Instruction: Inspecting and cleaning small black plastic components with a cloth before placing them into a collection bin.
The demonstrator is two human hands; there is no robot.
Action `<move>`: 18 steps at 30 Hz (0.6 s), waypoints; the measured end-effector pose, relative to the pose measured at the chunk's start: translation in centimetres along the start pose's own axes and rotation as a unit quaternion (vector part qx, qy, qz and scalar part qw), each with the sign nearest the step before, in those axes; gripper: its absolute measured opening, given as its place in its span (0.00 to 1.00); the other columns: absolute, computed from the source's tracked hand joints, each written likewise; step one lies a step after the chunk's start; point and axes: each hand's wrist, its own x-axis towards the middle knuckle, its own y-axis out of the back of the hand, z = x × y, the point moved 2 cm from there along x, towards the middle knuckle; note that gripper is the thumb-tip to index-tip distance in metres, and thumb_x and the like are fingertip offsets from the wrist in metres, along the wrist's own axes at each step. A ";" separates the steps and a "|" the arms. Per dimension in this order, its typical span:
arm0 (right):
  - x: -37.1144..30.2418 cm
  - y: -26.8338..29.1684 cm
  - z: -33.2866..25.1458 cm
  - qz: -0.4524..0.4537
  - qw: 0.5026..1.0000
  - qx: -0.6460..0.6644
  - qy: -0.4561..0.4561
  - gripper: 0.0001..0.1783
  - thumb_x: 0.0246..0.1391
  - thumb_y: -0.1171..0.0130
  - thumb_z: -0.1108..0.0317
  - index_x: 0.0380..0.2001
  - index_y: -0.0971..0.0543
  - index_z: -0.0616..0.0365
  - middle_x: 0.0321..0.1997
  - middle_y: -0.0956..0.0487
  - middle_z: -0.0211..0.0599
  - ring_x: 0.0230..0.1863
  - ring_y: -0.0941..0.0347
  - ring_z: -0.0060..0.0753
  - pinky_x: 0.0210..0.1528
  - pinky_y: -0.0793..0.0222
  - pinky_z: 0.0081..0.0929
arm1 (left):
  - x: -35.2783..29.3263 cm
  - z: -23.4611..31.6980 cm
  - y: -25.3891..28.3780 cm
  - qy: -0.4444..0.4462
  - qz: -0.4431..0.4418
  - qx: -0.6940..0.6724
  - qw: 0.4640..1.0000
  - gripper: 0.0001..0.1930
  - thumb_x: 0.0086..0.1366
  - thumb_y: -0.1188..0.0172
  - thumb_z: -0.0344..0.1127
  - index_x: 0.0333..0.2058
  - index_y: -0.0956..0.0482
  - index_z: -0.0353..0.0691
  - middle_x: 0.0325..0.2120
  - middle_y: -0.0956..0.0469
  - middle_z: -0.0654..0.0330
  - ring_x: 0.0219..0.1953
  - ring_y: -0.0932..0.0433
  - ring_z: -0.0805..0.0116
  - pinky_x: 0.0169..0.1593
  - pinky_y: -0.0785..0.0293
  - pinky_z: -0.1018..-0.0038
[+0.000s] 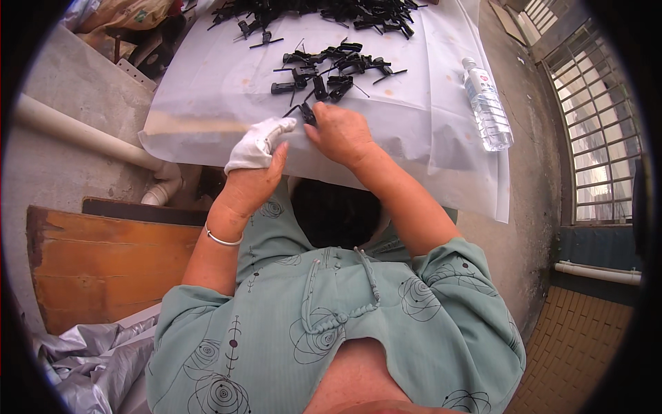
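Observation:
My right hand [339,132], bare, is closed on a small black plastic part [308,114] at the near edge of the table. A thin dark pin sticks out of that part toward the left. Just left of it is my left hand [258,148], partly covered by a white glove, its fingers drawn together. Whether anything lies between those fingers is hidden. Beyond my hands, a loose group of similar black parts [338,65] with thin pins lies on the white table cover [407,131]. A larger heap of them [358,12] spreads across the far end.
A clear water bottle [488,110] lies near the table's right edge. Between my knees, below the table, is a black round thing [336,210]. A pale pipe [89,134] and an orange-brown board [110,265] are at the left; a barred window [598,131] is at the right.

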 end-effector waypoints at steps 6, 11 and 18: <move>-2.5 5.0 -0.6 -0.170 0.956 0.224 0.088 0.14 0.44 0.43 0.62 0.30 0.28 0.61 0.18 0.29 0.38 0.20 0.33 0.35 0.25 0.37 0.30 | 1.0 0.9 -0.1 -0.064 -0.141 -0.094 0.983 0.18 0.56 0.48 0.22 0.48 0.33 0.33 0.38 0.27 0.54 0.36 0.25 0.67 0.41 0.29 0.76; -4.2 5.9 0.3 -0.091 0.930 0.355 -0.032 0.13 0.44 0.41 0.66 0.34 0.26 0.61 0.15 0.37 0.30 0.19 0.42 0.21 0.22 0.44 0.20 | 1.3 2.5 -1.2 0.060 -0.238 -0.219 0.944 0.12 0.58 0.47 0.26 0.42 0.32 0.34 0.29 0.26 0.59 0.27 0.27 0.74 0.32 0.28 0.78; -5.9 6.2 -2.6 0.126 0.922 0.353 0.095 0.11 0.44 0.38 0.72 0.32 0.28 0.60 0.17 0.35 0.25 0.18 0.43 0.15 0.20 0.45 0.14 | 0.4 2.8 -3.4 0.187 -0.108 -0.457 0.863 0.13 0.62 0.49 0.30 0.45 0.33 0.35 0.29 0.27 0.63 0.21 0.32 0.82 0.21 0.35 0.86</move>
